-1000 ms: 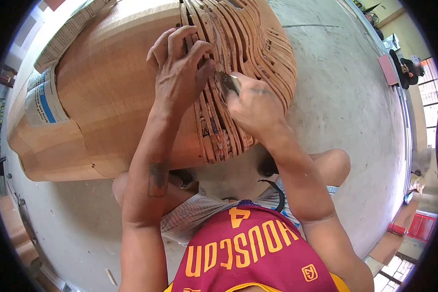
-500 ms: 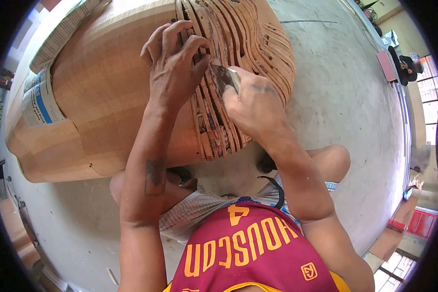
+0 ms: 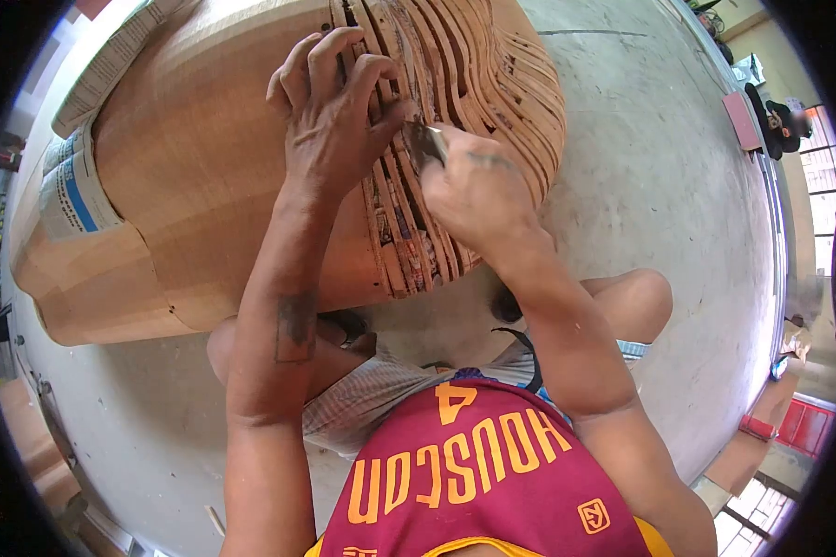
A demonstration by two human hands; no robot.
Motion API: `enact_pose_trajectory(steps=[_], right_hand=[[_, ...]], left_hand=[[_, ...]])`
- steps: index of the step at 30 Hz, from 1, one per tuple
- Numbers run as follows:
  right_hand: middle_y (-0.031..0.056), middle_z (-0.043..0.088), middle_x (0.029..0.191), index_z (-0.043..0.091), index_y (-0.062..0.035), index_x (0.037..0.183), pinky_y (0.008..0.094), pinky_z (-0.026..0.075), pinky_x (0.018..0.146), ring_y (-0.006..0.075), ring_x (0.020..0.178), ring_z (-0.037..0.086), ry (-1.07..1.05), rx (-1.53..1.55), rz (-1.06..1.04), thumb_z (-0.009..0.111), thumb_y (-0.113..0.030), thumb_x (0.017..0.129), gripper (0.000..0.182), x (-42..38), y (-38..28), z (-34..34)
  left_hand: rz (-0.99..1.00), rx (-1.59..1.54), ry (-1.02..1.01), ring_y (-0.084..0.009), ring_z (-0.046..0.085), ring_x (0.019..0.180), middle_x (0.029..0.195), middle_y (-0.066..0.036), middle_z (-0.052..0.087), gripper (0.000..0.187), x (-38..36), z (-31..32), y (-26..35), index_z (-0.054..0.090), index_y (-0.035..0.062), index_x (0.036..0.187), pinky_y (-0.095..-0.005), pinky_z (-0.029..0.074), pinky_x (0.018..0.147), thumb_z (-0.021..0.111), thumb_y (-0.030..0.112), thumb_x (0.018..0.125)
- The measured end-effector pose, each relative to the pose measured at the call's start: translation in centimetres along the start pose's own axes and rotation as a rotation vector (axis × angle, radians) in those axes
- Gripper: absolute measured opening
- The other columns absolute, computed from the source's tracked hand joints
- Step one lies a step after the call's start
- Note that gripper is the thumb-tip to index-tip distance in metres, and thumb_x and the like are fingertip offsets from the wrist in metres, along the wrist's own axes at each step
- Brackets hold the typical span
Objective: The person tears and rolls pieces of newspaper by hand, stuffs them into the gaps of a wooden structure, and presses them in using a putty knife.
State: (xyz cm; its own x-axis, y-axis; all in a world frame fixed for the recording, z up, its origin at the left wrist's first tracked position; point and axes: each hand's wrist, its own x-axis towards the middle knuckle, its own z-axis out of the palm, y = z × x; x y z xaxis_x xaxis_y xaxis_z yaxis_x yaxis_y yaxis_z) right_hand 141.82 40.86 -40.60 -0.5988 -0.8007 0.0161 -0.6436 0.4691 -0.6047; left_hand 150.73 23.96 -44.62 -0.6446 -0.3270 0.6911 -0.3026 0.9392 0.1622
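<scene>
A large, rounded brown form [image 3: 223, 158] lies in front of me, its right part built of curved strips [image 3: 478, 79] with narrow gaps between them. My left hand [image 3: 330, 125] rests on the near strips, fingers bent and apart, the thumb beside a gap. In my right hand [image 3: 478, 190] is a putty knife [image 3: 425, 144], with its flat metal blade against the strips just right of my left thumb. The blade's tip and the handle are mostly hidden. Printed paper shows inside some of the gaps.
Pieces of newspaper [image 3: 76, 190] cover the form's left side. Grey concrete floor [image 3: 641, 139] surrounds it, and my bent knees are close to its near edge. Toward the right wall are a pink box [image 3: 741, 121] and a red crate [image 3: 803, 427].
My right hand and the putty knife have shifted slightly up and left along the strips, blurred by motion. My left hand stays at nearly the same place on the form.
</scene>
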Motion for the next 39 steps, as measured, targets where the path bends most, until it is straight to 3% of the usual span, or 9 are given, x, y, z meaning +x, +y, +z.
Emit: enact_pose_trajectory(steps=[9, 12, 16, 22, 25, 28, 39], right_hand=[[0.0319, 0.074, 0.104, 0.071, 0.0041, 0.122, 0.0525, 0.061, 0.092, 0.0477, 0.102, 0.074, 0.033, -0.032, -0.066, 0.058, -0.014, 0.096, 0.034, 0.0, 0.8, 0.5], [0.0316, 0.074, 0.105, 0.071, 0.0042, 0.123, 0.0518, 0.061, 0.091, 0.0471, 0.102, 0.074, 0.010, -0.074, -0.043, 0.058, -0.014, 0.096, 0.035, 0.1, 0.8, -0.2], [0.0314, 0.074, 0.109, 0.070, 0.0045, 0.124, 0.0517, 0.061, 0.090, 0.0462, 0.103, 0.074, 0.057, -0.022, -0.097, 0.059, -0.014, 0.095, 0.037, -1.0, 1.0, -0.9], [0.0295, 0.074, 0.112, 0.071, 0.0022, 0.125, 0.0500, 0.061, 0.089, 0.0445, 0.104, 0.073, -0.075, -0.323, -0.170, 0.058, -0.013, 0.095, 0.037, -0.4, 1.9, -0.3], [0.0291, 0.074, 0.112, 0.071, 0.0021, 0.125, 0.0502, 0.061, 0.091, 0.0449, 0.105, 0.073, -0.014, -0.061, -0.050, 0.058, -0.014, 0.095, 0.037, -1.3, 1.3, -1.2], [0.0293, 0.074, 0.113, 0.072, 0.0023, 0.124, 0.0516, 0.059, 0.095, 0.0451, 0.107, 0.072, -0.029, -0.155, -0.116, 0.058, -0.016, 0.095, 0.037, -0.6, 2.5, 0.0], [0.0286, 0.075, 0.112, 0.072, -0.0009, 0.127, 0.0523, 0.058, 0.097, 0.0456, 0.106, 0.073, -0.076, -0.203, -0.054, 0.057, -0.017, 0.093, 0.040, -0.4, 2.6, 0.4]], left_hand=[[0.003, 0.003, 0.034, -0.0322, 0.029, 0.152, 0.155, -0.002, 0.044, 0.042, -0.1, 0.3, 0.2, 0.071, 0.0280, 0.118, -0.0524, 0.022, 0.122, 0.090, 0.036, 0.082], [0.005, -0.052, 0.083, -0.0315, 0.033, 0.150, 0.152, 0.001, 0.047, 0.049, -0.1, 0.7, 0.1, 0.069, 0.0316, 0.119, -0.0541, 0.022, 0.119, 0.092, 0.030, 0.076], [0.016, -0.013, 0.068, -0.0319, 0.033, 0.149, 0.151, 0.001, 0.047, 0.044, -0.2, 0.6, -0.1, 0.069, 0.0314, 0.117, -0.0544, 0.022, 0.119, 0.090, 0.029, 0.078], [0.027, -0.025, 0.091, -0.0313, 0.032, 0.150, 0.151, 0.001, 0.047, 0.039, -0.2, 0.9, -0.2, 0.069, 0.0312, 0.116, -0.0544, 0.021, 0.120, 0.086, 0.026, 0.081], [0.017, -0.021, 0.088, -0.0307, 0.031, 0.150, 0.151, 0.001, 0.047, 0.039, -0.1, 0.8, -0.2, 0.069, 0.0310, 0.116, -0.0542, 0.022, 0.120, 0.086, 0.027, 0.081], [0.013, -0.019, 0.079, -0.0305, 0.031, 0.150, 0.151, 0.001, 0.047, 0.038, -0.1, 0.7, -0.1, 0.069, 0.0306, 0.116, -0.0540, 0.022, 0.120, 0.086, 0.027, 0.082], [0.021, -0.039, 0.096, -0.0313, 0.034, 0.149, 0.151, 0.001, 0.049, 0.040, -0.1, 0.8, -0.1, 0.070, 0.0294, 0.117, -0.0539, 0.021, 0.120, 0.086, 0.028, 0.081]])
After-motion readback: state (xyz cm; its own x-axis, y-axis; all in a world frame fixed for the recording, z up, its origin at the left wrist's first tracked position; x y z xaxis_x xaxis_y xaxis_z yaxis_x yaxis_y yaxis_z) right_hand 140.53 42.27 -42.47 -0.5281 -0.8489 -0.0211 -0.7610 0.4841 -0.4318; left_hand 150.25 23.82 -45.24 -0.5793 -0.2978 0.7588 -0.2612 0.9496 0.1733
